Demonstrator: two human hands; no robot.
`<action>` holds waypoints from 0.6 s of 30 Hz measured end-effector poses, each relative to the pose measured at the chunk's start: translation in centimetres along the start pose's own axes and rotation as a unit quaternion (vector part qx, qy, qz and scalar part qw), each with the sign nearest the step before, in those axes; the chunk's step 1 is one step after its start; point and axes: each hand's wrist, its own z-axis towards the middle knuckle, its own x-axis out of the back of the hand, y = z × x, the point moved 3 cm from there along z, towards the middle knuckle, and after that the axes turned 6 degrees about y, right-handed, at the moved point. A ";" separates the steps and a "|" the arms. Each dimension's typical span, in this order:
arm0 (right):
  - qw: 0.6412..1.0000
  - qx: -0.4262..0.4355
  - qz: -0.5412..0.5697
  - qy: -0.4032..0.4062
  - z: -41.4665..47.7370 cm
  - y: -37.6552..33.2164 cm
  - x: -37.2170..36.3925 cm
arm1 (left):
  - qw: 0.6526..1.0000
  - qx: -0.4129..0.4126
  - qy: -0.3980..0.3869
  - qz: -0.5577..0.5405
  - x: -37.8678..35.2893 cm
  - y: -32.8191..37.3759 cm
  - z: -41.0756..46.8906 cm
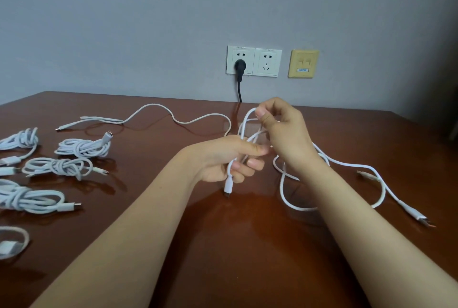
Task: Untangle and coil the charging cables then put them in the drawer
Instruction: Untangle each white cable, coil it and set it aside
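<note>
The left grip [223,161] is clenched round a white cable [244,125] just above its plug [228,187], which hangs close over the table [247,245]. The right grip [285,131] pinches the top of a loop of that cable between thumb and finger, above the left. The step in hand looks like laying loops into a coil. From the hands, slack runs right across the table to loose ends [421,218], and another strand [153,108] runs back and to the left, so more than one cable may be crossed here; which strand belongs to which I cannot tell. To do it well, hold the gathered turns firmly in the left, let the right slide along the slack and bring each turn back at the same size. Free any crossing before pulling, since a tug would likely tighten it. Finished bundles [83,148] lie at the left of the table. No drawer is in view.
</note>
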 end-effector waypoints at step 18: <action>0.972 -0.184 0.060 -0.136 -0.4 0.8 -0.8 | 0.957 -0.099 0.194 -0.190 2.6 0.5 0.5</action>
